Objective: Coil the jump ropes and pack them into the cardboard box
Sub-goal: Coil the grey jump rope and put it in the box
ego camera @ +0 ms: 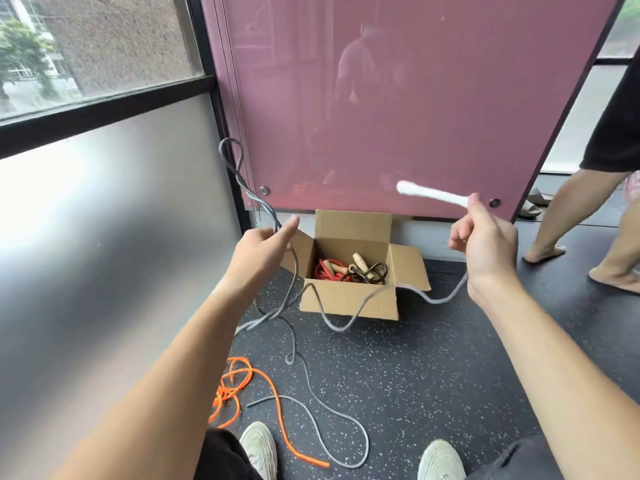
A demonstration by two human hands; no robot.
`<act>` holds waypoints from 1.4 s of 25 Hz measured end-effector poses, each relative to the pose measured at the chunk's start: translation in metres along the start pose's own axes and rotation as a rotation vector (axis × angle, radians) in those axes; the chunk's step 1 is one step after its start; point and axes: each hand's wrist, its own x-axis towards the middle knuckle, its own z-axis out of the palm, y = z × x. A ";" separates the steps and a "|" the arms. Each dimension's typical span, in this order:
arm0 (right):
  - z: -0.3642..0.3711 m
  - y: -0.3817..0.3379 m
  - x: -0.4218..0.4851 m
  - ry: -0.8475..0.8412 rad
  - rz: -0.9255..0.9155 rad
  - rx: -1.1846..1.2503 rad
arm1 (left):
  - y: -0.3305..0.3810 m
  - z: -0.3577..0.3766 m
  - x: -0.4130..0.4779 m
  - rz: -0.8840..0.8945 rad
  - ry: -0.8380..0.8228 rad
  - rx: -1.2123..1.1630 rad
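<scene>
Grey jump rope is mid-coil and not boxed yet. Left hand, centre-left, pinches a doubled, twisted loop that stands up toward upper left. Right hand is fisted round the white handle. The slack sags in front of the cardboard box and trails over the floor. Judging by the drape, the cord is light, limp and kink-prone, so take it by the handle and gather even loops. Orange rope is loose at lower left. Red and dark ropes are in the box. No readable writing.
</scene>
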 end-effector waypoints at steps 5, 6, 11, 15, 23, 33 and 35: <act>-0.007 0.012 0.008 -0.084 -0.036 -0.240 | -0.028 0.003 0.012 -0.139 -0.175 0.599; -0.006 0.011 0.007 -0.150 -0.037 -0.210 | -0.030 0.004 0.012 -0.184 -0.235 0.632; 0.001 0.002 -0.007 -0.474 -0.228 -0.367 | -0.018 0.011 -0.001 -0.052 -0.176 0.605; 0.014 -0.007 -0.027 -0.675 -0.342 -0.393 | 0.012 0.017 -0.019 0.388 -0.460 -0.034; 0.042 -0.006 -0.046 -0.383 -0.190 -0.187 | 0.053 0.045 -0.052 0.019 -0.853 -0.976; 0.075 0.014 -0.091 -0.889 -0.466 -0.736 | 0.017 0.013 0.003 0.346 0.123 -0.717; 0.069 0.007 -0.088 -0.858 -0.540 -0.714 | 0.010 0.019 -0.001 0.407 0.029 -0.315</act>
